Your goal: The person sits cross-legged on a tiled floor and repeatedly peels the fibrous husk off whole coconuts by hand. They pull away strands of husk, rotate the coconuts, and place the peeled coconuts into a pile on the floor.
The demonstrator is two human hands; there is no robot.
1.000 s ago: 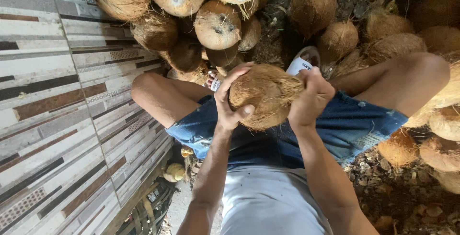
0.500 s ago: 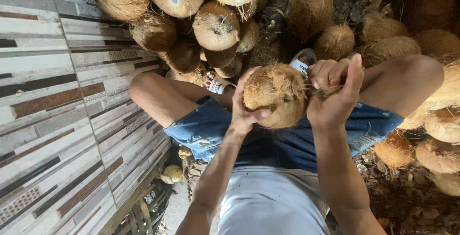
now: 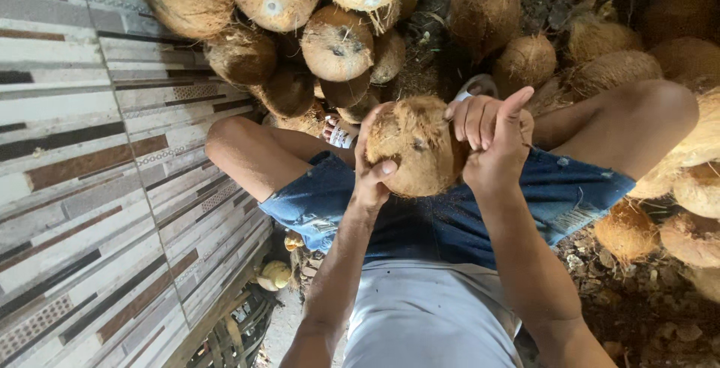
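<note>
At frame centre, 1 husked coconut [image 3: 414, 147] sits gripped between 2 hands: the left hand [image 3: 373, 169] curls its fingers around the near side, while the right hand [image 3: 491, 143] clamps the far side, thumb raised. Over 15 coconuts [image 3: 337, 42] pile along the top and right. A tiled wall [image 3: 90, 180] fills the left.

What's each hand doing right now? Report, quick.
Left hand: closed around the coconut, fingers gripping its side.
Right hand: fingers curled against the coconut's other side, gripping its husk fibres.
</note>
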